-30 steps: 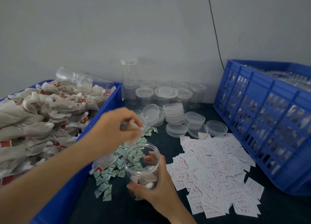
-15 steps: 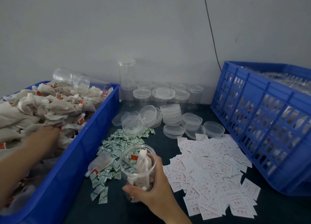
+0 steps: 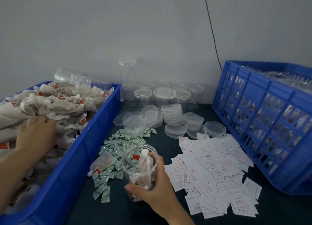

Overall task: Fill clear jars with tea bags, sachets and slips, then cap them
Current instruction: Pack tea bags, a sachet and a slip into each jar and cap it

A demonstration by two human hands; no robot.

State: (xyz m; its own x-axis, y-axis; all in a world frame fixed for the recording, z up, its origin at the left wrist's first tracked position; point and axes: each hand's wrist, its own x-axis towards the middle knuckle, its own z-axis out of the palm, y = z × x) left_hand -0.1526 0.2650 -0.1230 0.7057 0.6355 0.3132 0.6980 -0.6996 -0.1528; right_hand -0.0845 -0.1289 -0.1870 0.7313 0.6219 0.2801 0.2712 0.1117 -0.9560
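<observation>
Right hand (image 3: pixel 152 191) wraps the open jar (image 3: pixel 135 170), between sachets (image 3: pixel 118 145) and slips (image 3: pixel 211 165). A few tea bags (image 3: pixel 145 164) inside, no sachet or slip visible. Left hand (image 3: pixel 36 136) on the bin heap (image 3: pixel 59 104), grip unclear. Lids (image 3: pixel 173 113) beyond, capping not yet done.

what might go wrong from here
The right hand grips the open clear plastic jar near its base; the tea bag reaching its rim may slip out. The left hand is in the heaped beige tea bags; tangled strings may drag extras over the edge of the blue plastic bin.
</observation>
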